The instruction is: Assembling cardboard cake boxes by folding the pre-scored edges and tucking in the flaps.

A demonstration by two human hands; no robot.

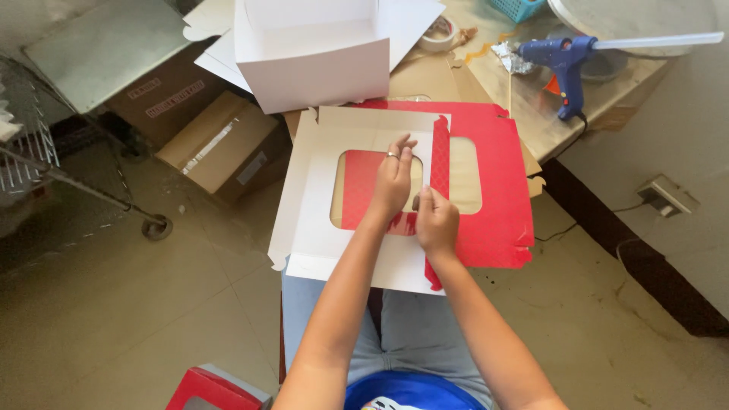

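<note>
A flat white box blank (311,220) with a square window cut-out lies on my lap, white side up. A red box blank (493,205) with its own window lies under it, sticking out to the right. My left hand (393,182), with a ring on one finger, presses flat across the window's right edge. My right hand (436,220) pinches the white blank's folded red-backed right flap (440,163) just beside the window. Both hands touch the card near each other.
An assembled white box (311,64) stands on a low table ahead, with a tape roll (438,33) behind it. A blue glue gun (566,64) rests upright at the table's right. Brown cartons (220,144) sit on the floor left; a red box (216,391) lies near my knee.
</note>
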